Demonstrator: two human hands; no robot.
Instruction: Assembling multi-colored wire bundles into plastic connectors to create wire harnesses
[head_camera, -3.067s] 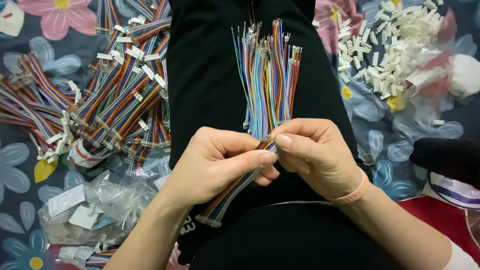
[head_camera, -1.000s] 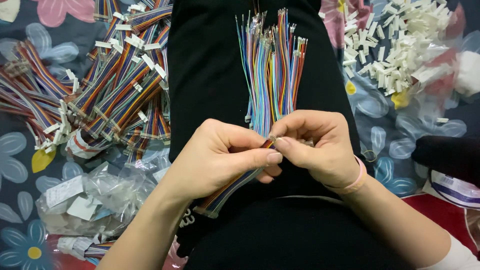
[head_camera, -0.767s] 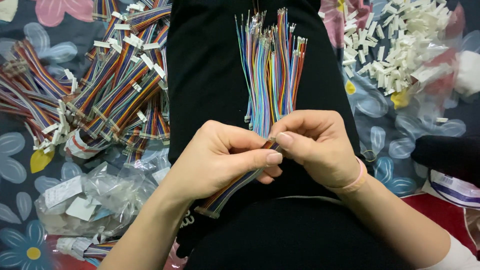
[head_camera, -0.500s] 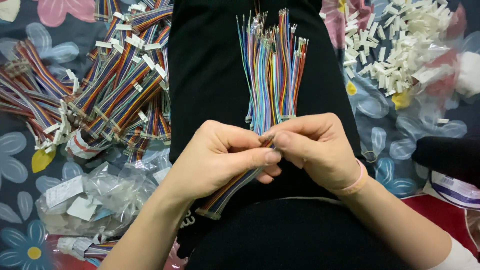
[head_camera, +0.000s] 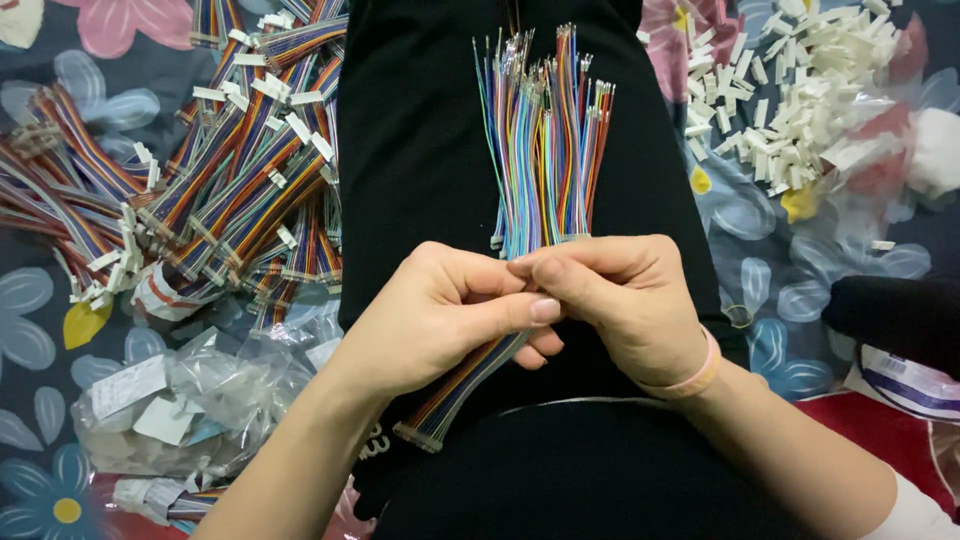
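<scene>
My left hand (head_camera: 440, 315) grips a bundle of multicoloured ribbon wires (head_camera: 545, 150) that lies along my black-clothed lap. Its loose metal-tipped ends fan out away from me. A white connector end (head_camera: 418, 437) sticks out below my left palm. My right hand (head_camera: 625, 305), with a pink band on the wrist, pinches the same wires at the fingertips, right against my left thumb. The spot where the fingers meet hides the wires there.
A heap of finished coloured cable sets with white connectors (head_camera: 215, 180) lies on the flowered cloth at left. Clear plastic bags (head_camera: 180, 400) lie at lower left. A pile of loose white plastic connectors (head_camera: 800, 100) sits at upper right.
The hands stay together on the wires. The fingertips have shifted slightly and the bundle has tilted a little; nothing was let go.
</scene>
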